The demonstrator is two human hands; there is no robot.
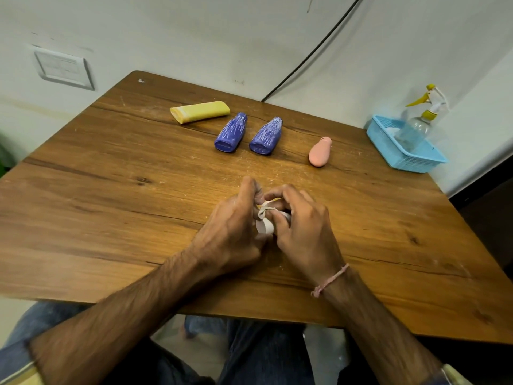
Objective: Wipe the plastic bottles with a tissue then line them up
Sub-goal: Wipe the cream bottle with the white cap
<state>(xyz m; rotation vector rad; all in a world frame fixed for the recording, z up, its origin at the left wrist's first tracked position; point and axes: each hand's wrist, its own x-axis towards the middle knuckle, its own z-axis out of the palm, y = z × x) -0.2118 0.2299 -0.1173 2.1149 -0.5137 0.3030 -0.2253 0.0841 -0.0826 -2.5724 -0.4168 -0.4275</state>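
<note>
Curling left fingers (pixel 251 190) round a white bottle (pixel 265 227) over the bench (pixel 111 176). Pinching a tissue (pixel 263 210) against it with curled right fingers (pixel 288 195).

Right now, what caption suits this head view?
Left hand and right hand hold a tissue to a white bottle; yellow bottle, purple bottles and pink bottle lie beyond.

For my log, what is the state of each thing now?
White plastic bottle: gripped by left hand, right hand.
Crumpled tissue: pinched against it.
Flat yellow plastic tube: lying.
Two purple plastic bottles: lying.
Pink plastic bottle: lying.
Clear spray bottle: upright in blue mesh basket.
</note>
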